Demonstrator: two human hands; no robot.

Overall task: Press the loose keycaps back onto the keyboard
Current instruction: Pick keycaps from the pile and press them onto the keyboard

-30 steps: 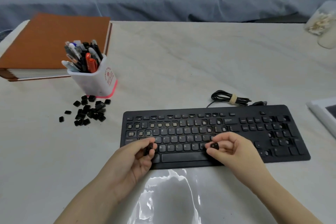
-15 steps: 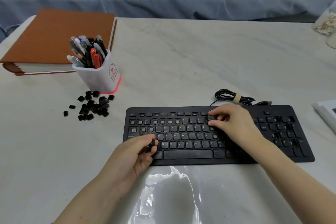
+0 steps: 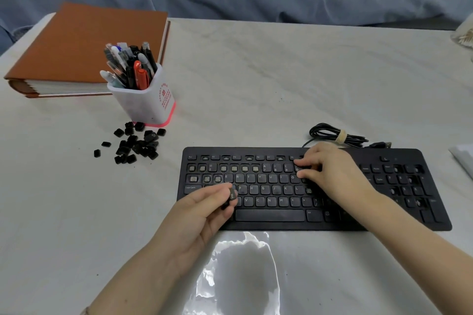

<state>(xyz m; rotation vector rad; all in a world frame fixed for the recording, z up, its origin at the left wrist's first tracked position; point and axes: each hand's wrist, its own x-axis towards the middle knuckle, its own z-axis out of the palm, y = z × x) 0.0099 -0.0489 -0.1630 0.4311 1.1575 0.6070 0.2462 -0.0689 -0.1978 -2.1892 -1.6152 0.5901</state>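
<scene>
A black keyboard (image 3: pixel 409 155) lies on the pale table, with several bare switch sockets in its upper left rows. A pile of loose black keycaps (image 3: pixel 135 144) sits to its left. My left hand (image 3: pixel 194 217) hovers over the keyboard's lower left corner and pinches a black keycap (image 3: pixel 232 196) between thumb and fingers. My right hand (image 3: pixel 330 174) is on the number row, index finger and thumb curled round a keycap (image 3: pixel 297 168) set on the board there.
A white pen cup (image 3: pixel 151 107) full of pens stands just behind the keycap pile, with a brown binder (image 3: pixel 84 43) further back left. A bundled cable (image 3: pixel 335 135) lies behind the keyboard. Shiny plastic film (image 3: pixel 240 273) covers the table in front.
My right hand carried a keycap from the keyboard's front edge up to the number row and stays there. My left hand has kept its keycap and barely moved.
</scene>
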